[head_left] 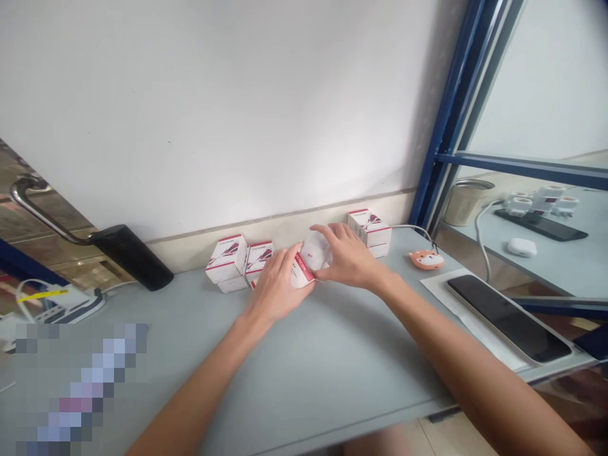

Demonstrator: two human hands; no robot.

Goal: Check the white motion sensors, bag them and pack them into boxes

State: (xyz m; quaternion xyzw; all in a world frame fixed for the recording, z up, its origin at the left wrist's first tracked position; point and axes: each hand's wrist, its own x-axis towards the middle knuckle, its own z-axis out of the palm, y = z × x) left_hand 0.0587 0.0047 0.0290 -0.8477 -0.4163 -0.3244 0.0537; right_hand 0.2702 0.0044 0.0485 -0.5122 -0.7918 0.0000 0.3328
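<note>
1. at the far left, a curved metal handle (pixel 33 202) ends in a black cylindrical grip piece (pixel 133 256). below it sits a white power strip (pixel 61 304) with white cables, and a pixelated patch hides the lower left corner.
2. on the pale grey tabletop (pixel 332 361), two white-and-red boxes (pixel 242 261) stand close together against the wall.
3. the left hand (pixel 275 294) has a closed grip, its fingers curled over a small white box with a red band (pixel 303 271), which is tilted and sits between both hands.
4. the right hand (pixel 349 256) has a spread, curved grip over a round white device (pixel 316 249), which touches the small box. whether either thing is lifted off the tabletop, i cannot tell.
5. just beyond the right hand stands another white-and-red box (pixel 369 231). a grey cable (pixel 413 228) runs right, past an orange fox-face figure (pixel 426 258).
6. further right, a black-screened smartphone (pixel 508 318) lies on a white sheet (pixel 439 291).
7. past the blue metal frame (pixel 449 120), a second pale surface (pixel 546 272) holds a steel tumbler (pixel 468 201), small white-and-red items (pixel 541 199), a black phone (pixel 541 225) and a white earbud case (pixel 521 247).
</note>
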